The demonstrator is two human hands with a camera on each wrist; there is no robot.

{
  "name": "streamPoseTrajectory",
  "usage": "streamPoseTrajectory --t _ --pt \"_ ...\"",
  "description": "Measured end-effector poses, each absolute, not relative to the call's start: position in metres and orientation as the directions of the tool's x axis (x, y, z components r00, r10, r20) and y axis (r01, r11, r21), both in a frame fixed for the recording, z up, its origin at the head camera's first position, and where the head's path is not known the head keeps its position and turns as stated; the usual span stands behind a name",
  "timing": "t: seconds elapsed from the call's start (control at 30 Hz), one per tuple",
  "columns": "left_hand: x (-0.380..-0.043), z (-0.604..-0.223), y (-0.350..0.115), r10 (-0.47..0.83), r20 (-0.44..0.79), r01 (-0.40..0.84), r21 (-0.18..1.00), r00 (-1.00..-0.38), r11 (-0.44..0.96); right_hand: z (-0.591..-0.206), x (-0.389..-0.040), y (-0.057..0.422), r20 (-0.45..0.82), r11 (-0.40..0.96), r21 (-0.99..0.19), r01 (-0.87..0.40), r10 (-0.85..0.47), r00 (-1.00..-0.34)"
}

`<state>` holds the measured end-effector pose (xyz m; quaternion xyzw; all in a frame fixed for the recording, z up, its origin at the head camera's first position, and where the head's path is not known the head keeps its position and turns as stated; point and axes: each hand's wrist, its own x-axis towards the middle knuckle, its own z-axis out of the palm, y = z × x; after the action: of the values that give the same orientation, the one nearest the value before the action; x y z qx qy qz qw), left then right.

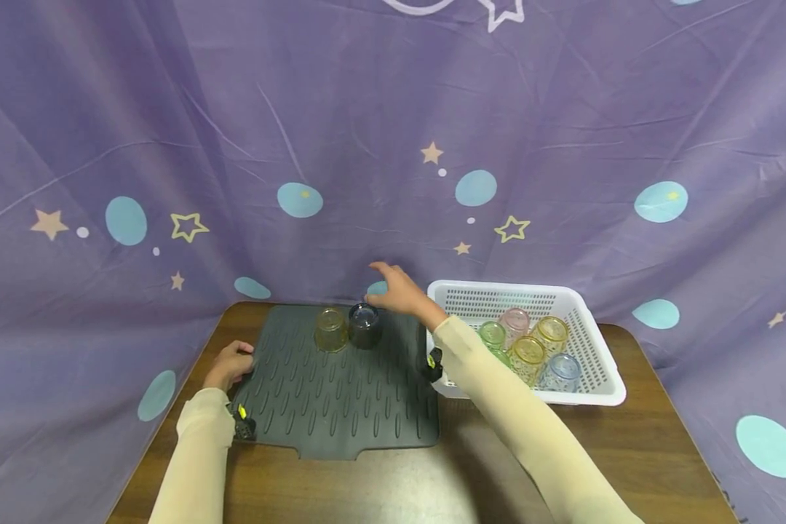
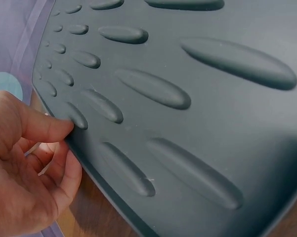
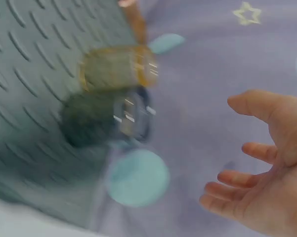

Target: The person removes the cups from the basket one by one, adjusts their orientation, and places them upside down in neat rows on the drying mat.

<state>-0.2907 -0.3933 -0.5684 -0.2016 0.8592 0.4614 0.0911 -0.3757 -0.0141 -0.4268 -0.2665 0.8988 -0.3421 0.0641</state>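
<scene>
A dark grey dish drying mat [image 1: 340, 393] with raised ridges and a spout at its front lies on the table. My left hand [image 1: 231, 362] pinches the mat's left edge, thumb [image 2: 52, 127] on top and fingers curled below the rim. Two glasses stand upside down side by side at the back of the mat: a yellow glass [image 1: 331, 330] and a dark blue glass [image 1: 364, 326]. Apart from both, my right hand [image 1: 401, 292] is in the air just right of the blue glass, fingers spread and holding nothing. The glasses are blurred in the right wrist view.
At the right, a white perforated basket [image 1: 602, 378] holds several glasses, among them a pink glass [image 1: 514, 322], a green glass [image 1: 492, 335] and a light blue glass [image 1: 561, 372]. My right forearm passes over its left side. A purple patterned curtain [image 1: 367, 109] hangs behind the wooden table [image 1: 491, 466].
</scene>
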Motion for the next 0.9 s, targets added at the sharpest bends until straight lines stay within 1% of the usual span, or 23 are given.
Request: streamPoseTrajectory --t 0.13,0.23,0.37,0.53,0.6,0.8,0.9 --pt "-0.287 -0.564 -0.389 -0.250 -0.343 -0.424 0.761 -0.905 0.492 -0.403 -0.375 0.020 0.126 0.579 -0.679 -0.451 -0.514 -0.848" --pt "-0.286 -0.561 -0.388 -0.246 -0.347 -0.425 0.759 -0.905 0.493 -0.388 -0.374 0.046 0.157 0.539 -0.698 -0.471 -0.527 -0.835" --pt "-0.285 -0.558 -0.386 -0.248 -0.351 -0.430 0.753 -0.903 0.499 -0.378 -0.371 0.076 0.168 0.534 -0.675 -0.509 -0.561 -0.811" --pt "-0.283 -0.557 -0.385 -0.255 -0.353 -0.435 0.749 -0.900 0.500 -0.382 -0.362 0.101 0.130 0.575 -0.601 -0.556 -0.616 -0.777" --pt "-0.284 -0.558 -0.386 -0.249 -0.354 -0.433 0.754 -0.901 0.495 -0.387 -0.359 0.108 0.096 0.590 -0.572 -0.570 -0.642 -0.761" --pt "-0.285 -0.561 -0.388 -0.247 -0.347 -0.426 0.758 -0.904 0.493 -0.399 -0.353 0.119 0.017 0.589 -0.515 -0.622 -0.719 -0.695" --pt "-0.286 -0.560 -0.387 -0.247 -0.349 -0.427 0.756 -0.904 0.495 -0.404 -0.353 0.122 -0.030 0.605 -0.481 -0.634 -0.735 -0.678"
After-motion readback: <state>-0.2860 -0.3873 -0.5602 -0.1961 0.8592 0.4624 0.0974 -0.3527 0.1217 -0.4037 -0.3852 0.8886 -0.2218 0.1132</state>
